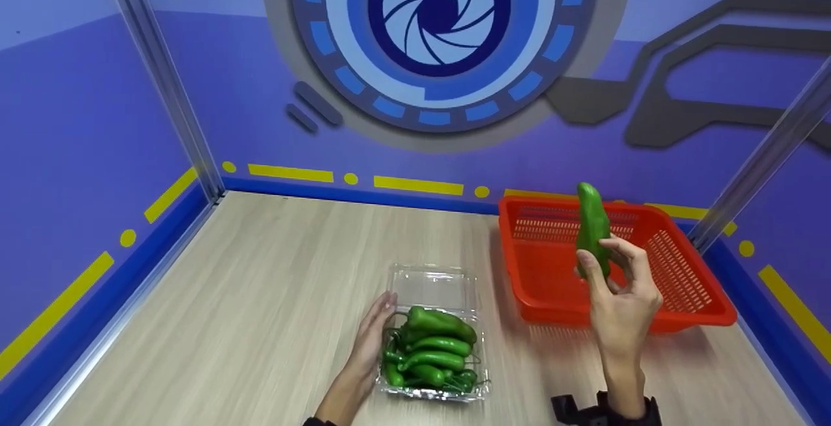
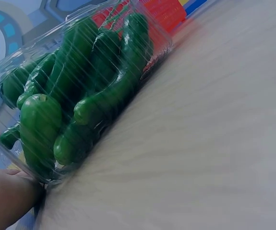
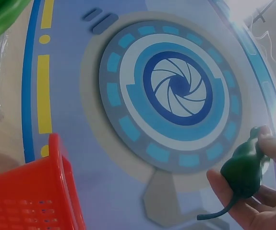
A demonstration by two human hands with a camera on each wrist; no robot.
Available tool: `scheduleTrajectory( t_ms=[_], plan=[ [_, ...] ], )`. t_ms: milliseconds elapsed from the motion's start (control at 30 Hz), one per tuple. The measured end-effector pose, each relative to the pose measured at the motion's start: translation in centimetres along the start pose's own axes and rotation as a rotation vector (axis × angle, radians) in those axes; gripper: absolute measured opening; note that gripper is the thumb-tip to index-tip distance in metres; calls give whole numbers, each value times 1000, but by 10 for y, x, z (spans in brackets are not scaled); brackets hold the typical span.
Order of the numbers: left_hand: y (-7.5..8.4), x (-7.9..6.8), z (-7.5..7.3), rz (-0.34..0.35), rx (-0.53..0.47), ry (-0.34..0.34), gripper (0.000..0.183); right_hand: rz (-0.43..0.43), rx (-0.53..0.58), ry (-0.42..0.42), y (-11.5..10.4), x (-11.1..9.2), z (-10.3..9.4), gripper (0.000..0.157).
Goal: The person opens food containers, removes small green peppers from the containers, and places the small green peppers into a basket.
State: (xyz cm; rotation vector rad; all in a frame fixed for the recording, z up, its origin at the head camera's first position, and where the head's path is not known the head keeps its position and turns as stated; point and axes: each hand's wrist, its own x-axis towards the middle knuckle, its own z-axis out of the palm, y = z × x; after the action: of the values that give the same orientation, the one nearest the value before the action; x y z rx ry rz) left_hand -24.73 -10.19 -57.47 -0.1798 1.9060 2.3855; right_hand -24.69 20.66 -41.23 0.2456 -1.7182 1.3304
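Note:
In the head view my right hand (image 1: 624, 289) pinches a green pepper (image 1: 592, 225) between thumb and fingers, holding it up over the red basket (image 1: 529, 309). The right wrist view shows that pepper (image 3: 243, 167) with its curved stem hanging below the fingers. A clear plastic clamshell box (image 1: 432, 288) lies with its lid folded back. Several green peppers (image 1: 436, 361) fill its base. My left hand (image 1: 367, 348) rests along the box's left side, fingers fairly straight. In the left wrist view part of this hand (image 2: 8, 194) touches the box, and peppers (image 2: 104, 96) show through its wall.
The red basket with slotted walls stands at the right, near the back wall (image 1: 441, 160). The box lies to its left on the wood-grain table (image 1: 279, 283). Blue panels with metal corner posts (image 1: 162, 75) enclose the back and sides.

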Motion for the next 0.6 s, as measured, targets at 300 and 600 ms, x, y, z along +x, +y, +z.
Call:
scheduleTrajectory(
  t_ms=[300,600],
  plan=[
    [-1,2,0,21,-16,-13,65,16,7,-28,4,3,4,40],
    [-2,1,0,4,-3,-6,66,44,-19,-62,14,7,7,43]
  ],
)
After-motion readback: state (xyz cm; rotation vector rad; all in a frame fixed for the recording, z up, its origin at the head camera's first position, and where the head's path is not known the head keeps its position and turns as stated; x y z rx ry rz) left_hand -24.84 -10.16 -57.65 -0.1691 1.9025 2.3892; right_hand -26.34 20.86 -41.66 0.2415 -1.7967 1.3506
